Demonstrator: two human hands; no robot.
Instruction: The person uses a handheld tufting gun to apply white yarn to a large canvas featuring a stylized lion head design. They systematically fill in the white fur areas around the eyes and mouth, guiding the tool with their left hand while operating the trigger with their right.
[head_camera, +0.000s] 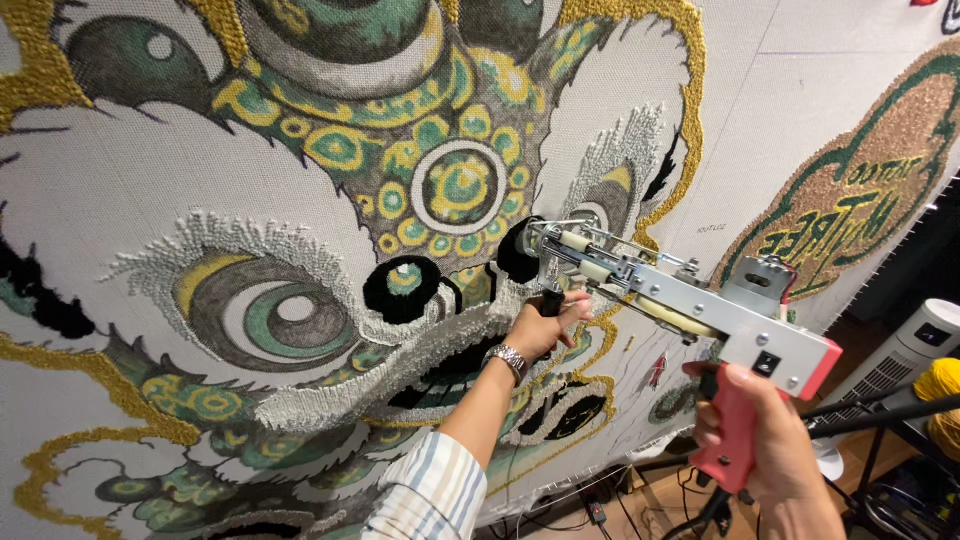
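I hold a tufting gun (690, 310) with a grey metal body against a large stretched cloth (800, 90). My right hand (760, 440) grips its red rear handle. My left hand (545, 325), with a metal watch on the wrist, is closed around the black front grip under the gun's nose. The gun's tip touches a black tufted patch (517, 250) on a green, yellow, white and black lion-face design (330, 250) that fills the cloth.
A second oval tufted design (860, 200) in brown and green sits on the cloth at the right. A white tower fan (900, 360), a yellow yarn cone (940, 395) and a black stand are at the lower right. Cables lie on the wooden floor below.
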